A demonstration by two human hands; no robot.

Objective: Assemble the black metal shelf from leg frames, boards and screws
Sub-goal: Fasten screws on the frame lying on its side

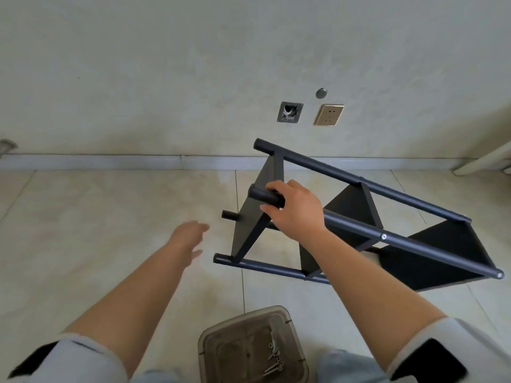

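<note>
The black metal shelf [356, 217] lies tilted on its side over the tiled floor, with three black boards fixed between round black leg tubes. My right hand [293, 207] grips the end of the nearest upper leg tube, fingers curled round it. My left hand [189, 236] hovers left of the shelf with fingers stretched out, blurred, holding nothing and touching nothing. Several silver screws [275, 357] lie in a brownish translucent plastic tray [221, 335] near my knees.
A pale wall stands just behind the shelf, with a gold socket plate [329, 114], an open wall box [289, 112] and a skirting board [138, 161]. A pale piece of furniture [486, 158] reaches in at the right edge. Bare tiles lie to the left.
</note>
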